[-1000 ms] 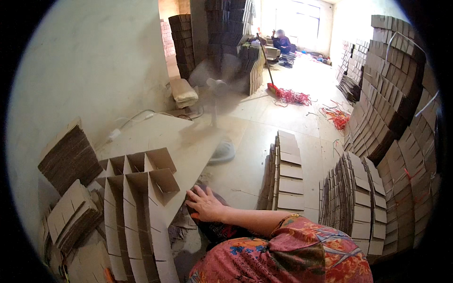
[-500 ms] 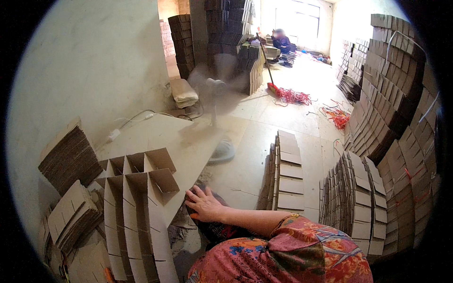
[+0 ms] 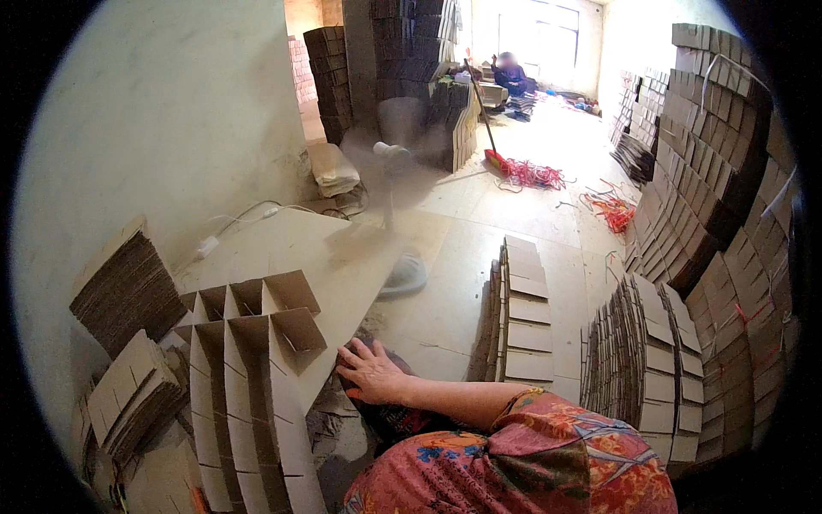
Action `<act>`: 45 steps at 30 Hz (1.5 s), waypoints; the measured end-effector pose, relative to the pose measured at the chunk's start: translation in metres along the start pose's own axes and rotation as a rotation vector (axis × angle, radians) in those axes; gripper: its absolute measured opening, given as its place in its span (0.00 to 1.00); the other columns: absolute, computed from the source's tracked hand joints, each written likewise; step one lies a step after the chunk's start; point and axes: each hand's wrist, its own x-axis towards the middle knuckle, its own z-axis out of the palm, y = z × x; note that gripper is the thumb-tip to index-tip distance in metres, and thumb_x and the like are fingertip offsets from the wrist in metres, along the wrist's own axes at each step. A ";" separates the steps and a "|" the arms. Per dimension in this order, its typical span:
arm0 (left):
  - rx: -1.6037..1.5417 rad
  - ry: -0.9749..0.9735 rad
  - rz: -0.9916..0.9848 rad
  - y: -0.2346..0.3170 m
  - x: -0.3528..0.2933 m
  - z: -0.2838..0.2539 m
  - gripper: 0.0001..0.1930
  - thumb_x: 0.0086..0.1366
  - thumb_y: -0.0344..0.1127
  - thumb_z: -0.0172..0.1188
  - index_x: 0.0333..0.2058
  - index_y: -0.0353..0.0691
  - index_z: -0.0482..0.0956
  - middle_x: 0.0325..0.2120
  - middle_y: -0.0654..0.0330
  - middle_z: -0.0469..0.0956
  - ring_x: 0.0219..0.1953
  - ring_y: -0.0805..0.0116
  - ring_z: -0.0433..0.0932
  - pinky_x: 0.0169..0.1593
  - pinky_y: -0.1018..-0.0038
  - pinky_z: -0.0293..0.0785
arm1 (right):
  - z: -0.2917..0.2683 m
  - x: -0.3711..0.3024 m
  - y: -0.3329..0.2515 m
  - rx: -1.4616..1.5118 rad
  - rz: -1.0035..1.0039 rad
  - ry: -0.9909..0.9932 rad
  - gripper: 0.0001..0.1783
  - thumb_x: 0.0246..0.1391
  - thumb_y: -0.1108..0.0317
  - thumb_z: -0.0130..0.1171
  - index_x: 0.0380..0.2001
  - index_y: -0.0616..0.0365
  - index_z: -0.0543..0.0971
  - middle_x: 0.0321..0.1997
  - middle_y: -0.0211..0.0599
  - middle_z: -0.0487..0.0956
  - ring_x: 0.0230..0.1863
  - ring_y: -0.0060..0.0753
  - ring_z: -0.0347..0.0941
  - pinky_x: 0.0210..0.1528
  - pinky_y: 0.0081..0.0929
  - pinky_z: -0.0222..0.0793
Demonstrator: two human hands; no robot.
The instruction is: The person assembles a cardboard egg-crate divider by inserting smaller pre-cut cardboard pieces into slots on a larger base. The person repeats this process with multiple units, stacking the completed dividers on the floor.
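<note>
My right hand lies with its fingers spread on a dark-clad leg or knee, palm down and holding nothing. Its bare forearm comes across from a red flowered sleeve. My left hand is out of view. Left of the right hand, and apart from it, stands a cardboard divider grid made of slotted strips crossed into open cells. Beside the grid, at the far left, is a pile of slotted cardboard pieces. Behind that pile leans a taller stack of cardboard sheets.
A pale board lies beyond the grid, with a running fan past it. Rows of folded dividers stand on the floor; high cardboard stacks line the right wall. Red strapping lies by a broom. Another person sits far back.
Apart from the turning fan blades and a very slight shift of the view, nothing differs. My right hand stays in place on the leg.
</note>
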 end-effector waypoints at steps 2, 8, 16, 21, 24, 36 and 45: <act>0.110 0.008 0.113 0.010 -0.001 0.006 0.21 0.60 0.30 0.42 0.51 0.28 0.70 0.46 0.45 0.72 0.41 0.53 0.73 0.40 0.64 0.72 | -0.002 -0.001 0.000 0.000 0.013 -0.007 0.31 0.44 0.49 0.58 0.52 0.50 0.71 0.63 0.43 0.56 0.65 0.51 0.45 0.55 0.62 0.47; 0.359 -0.027 0.253 -0.009 0.004 -0.009 0.22 0.59 0.30 0.44 0.51 0.28 0.69 0.46 0.44 0.72 0.47 0.50 0.71 0.49 0.61 0.68 | -0.003 0.001 -0.001 0.008 -0.008 0.046 0.29 0.43 0.49 0.59 0.48 0.51 0.73 0.58 0.41 0.61 0.61 0.48 0.50 0.52 0.59 0.51; -0.064 -0.035 0.042 -0.008 0.003 0.000 0.21 0.59 0.28 0.44 0.51 0.28 0.69 0.46 0.45 0.72 0.42 0.53 0.73 0.42 0.62 0.72 | 0.001 0.017 0.007 0.114 0.099 0.075 0.26 0.40 0.52 0.63 0.43 0.51 0.75 0.47 0.32 0.67 0.49 0.40 0.60 0.41 0.46 0.62; 0.018 -0.001 0.104 -0.001 -0.001 0.005 0.21 0.58 0.24 0.43 0.51 0.28 0.70 0.45 0.45 0.73 0.41 0.52 0.74 0.40 0.63 0.74 | 0.002 0.027 0.013 0.146 0.118 0.055 0.22 0.43 0.48 0.60 0.37 0.51 0.77 0.44 0.34 0.68 0.50 0.41 0.62 0.40 0.53 0.63; 0.113 0.016 0.113 0.002 -0.001 0.002 0.21 0.57 0.22 0.43 0.50 0.27 0.70 0.46 0.44 0.73 0.41 0.52 0.73 0.40 0.63 0.74 | -0.007 0.031 0.012 0.124 0.133 -0.012 0.23 0.42 0.52 0.62 0.41 0.50 0.77 0.44 0.34 0.70 0.49 0.41 0.64 0.40 0.45 0.67; 0.066 0.008 0.082 -0.022 0.001 -0.005 0.23 0.56 0.24 0.42 0.51 0.28 0.70 0.47 0.44 0.72 0.44 0.51 0.72 0.43 0.61 0.73 | -0.003 0.055 0.034 0.191 0.180 -0.214 0.29 0.42 0.39 0.58 0.37 0.54 0.79 0.44 0.39 0.74 0.50 0.47 0.67 0.45 0.45 0.69; -0.005 -0.012 0.075 -0.001 -0.002 0.004 0.25 0.55 0.23 0.41 0.54 0.29 0.67 0.48 0.45 0.71 0.41 0.52 0.73 0.39 0.64 0.73 | -0.004 0.043 0.026 0.078 0.184 -0.063 0.26 0.44 0.44 0.58 0.39 0.52 0.77 0.41 0.37 0.74 0.47 0.45 0.68 0.43 0.44 0.68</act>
